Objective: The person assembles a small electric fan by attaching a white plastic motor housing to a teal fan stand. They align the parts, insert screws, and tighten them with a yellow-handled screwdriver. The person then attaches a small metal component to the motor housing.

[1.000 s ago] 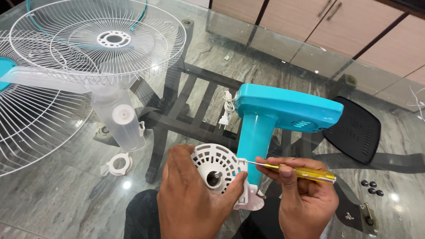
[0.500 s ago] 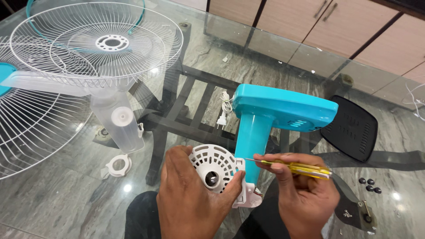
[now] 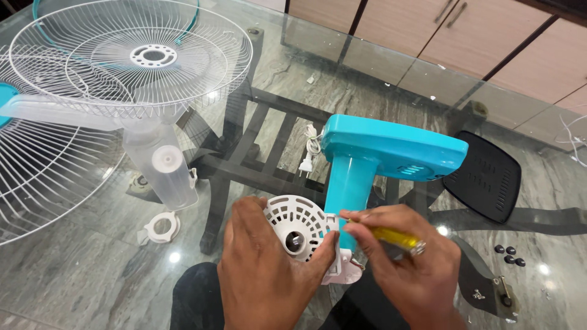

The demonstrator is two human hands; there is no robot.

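My left hand point(image 3: 263, 275) grips a white slotted fan motor housing point(image 3: 299, 226) at the near edge of a glass table point(image 3: 342, 85); a metal shaft shows at its centre. The housing joins a turquoise fan stand point(image 3: 367, 165) that lies on its side with its base to the right. My right hand point(image 3: 409, 269) holds a yellow-handled screwdriver point(image 3: 394, 238), its tip against the housing's right edge.
Two white wire fan grilles point(image 3: 128, 58) lie at the left with a clear plastic blade piece point(image 3: 165, 171) and a white ring nut point(image 3: 162, 226). A white plug and cord point(image 3: 310, 153), a black vented cover point(image 3: 489, 183) and small black caps point(image 3: 509, 255) lie nearby. Wooden cabinets stand behind.
My right hand has rolled over and moved closer to the housing, so the screwdriver handle is now mostly under my fingers. My left hand keeps its grip.
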